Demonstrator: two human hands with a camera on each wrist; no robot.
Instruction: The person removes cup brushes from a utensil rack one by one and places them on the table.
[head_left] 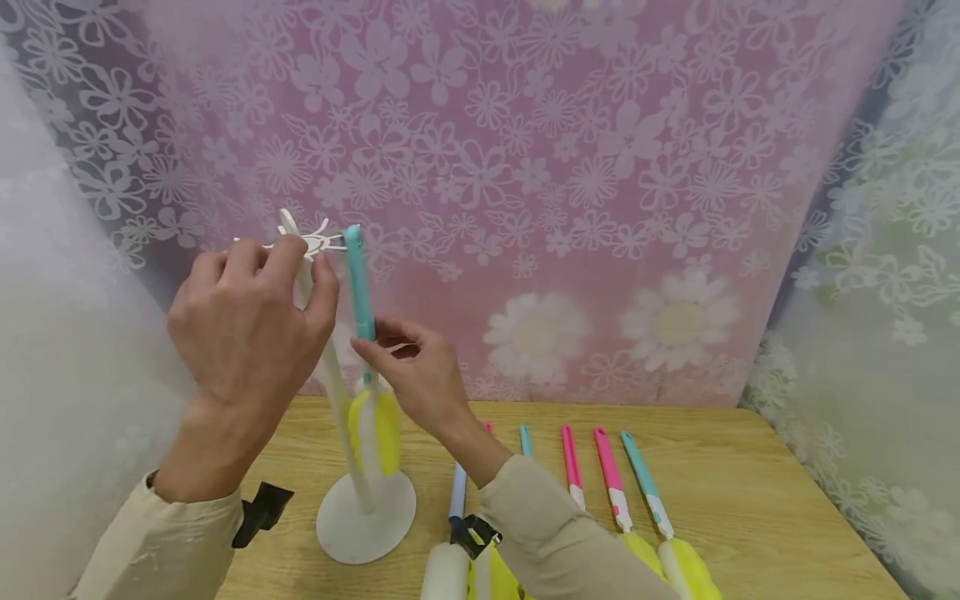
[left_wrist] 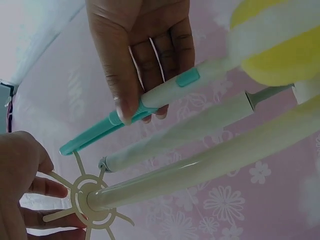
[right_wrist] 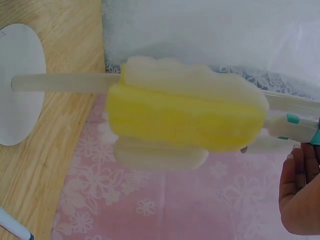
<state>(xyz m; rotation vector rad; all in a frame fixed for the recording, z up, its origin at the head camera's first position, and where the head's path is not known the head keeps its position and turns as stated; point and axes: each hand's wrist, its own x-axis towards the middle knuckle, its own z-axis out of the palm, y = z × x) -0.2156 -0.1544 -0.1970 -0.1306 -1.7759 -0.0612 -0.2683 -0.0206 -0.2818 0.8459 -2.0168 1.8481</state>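
A white stand with a round base [head_left: 365, 517] carries a ring of hooks [left_wrist: 74, 197] at its top. My left hand [head_left: 251, 321] grips the stand at the hooks, its fingers curled about them. My right hand [head_left: 423, 375] pinches a bottle brush by its teal handle [head_left: 358, 287], thumb on one side and fingers on the other. The handle's tip meets one hook, and the yellow and white sponge head [right_wrist: 185, 117] hangs down alongside the pole [left_wrist: 210, 160]. Behind it, a second brush with a pale handle [left_wrist: 180, 132] hangs from the neighbouring hook.
Several more sponge brushes lie on the wooden table [head_left: 720, 475], among them a pink-handled one [head_left: 609, 467] and a teal-handled one [head_left: 641, 467]. A blue-handled brush [head_left: 458, 492] lies beside the stand's base. A flowered pink curtain [head_left: 525, 208] hangs behind the table.
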